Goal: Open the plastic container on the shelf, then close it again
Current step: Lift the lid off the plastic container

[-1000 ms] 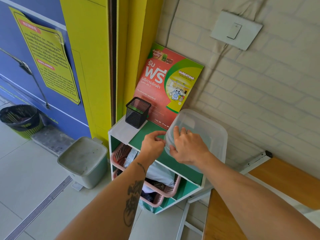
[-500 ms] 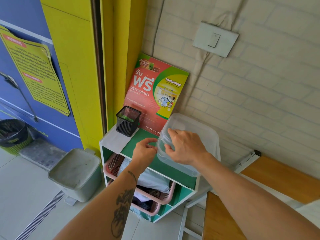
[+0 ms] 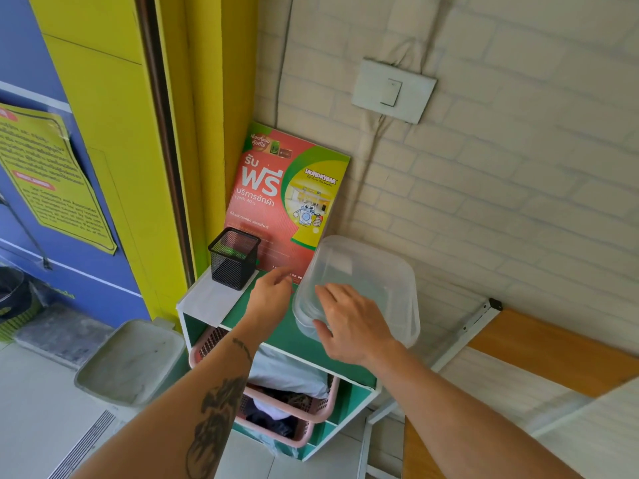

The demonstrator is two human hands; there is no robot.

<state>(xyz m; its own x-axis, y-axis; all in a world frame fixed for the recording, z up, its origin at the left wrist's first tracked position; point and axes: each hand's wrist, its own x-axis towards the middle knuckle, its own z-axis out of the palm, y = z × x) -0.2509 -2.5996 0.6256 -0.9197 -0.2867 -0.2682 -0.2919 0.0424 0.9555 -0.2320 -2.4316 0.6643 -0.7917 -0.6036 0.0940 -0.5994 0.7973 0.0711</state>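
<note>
A clear plastic container [image 3: 377, 281] with its lid on stands on the right of the green top of a small white shelf [image 3: 204, 300]. My right hand [image 3: 349, 326] lies on its near left corner, fingers spread over the lid and thumb against the front wall. My left hand [image 3: 273, 293] hovers just left of the container, apart from it, with its fingers loosely extended and holding nothing. The lid looks seated flat on the container.
A black mesh pen cup [image 3: 233, 259] stands at the shelf's back left, and a red and green poster [image 3: 276, 195] leans on the brick wall behind. Pink baskets [image 3: 304, 413] fill the shelf below. A grey bin [image 3: 131, 361] is left, a wooden table [image 3: 553, 350] right.
My left hand has come off the container's corner and drifted left. My right hand stays on the lid's near corner, its fingers now flatter. The camera has moved closer.
</note>
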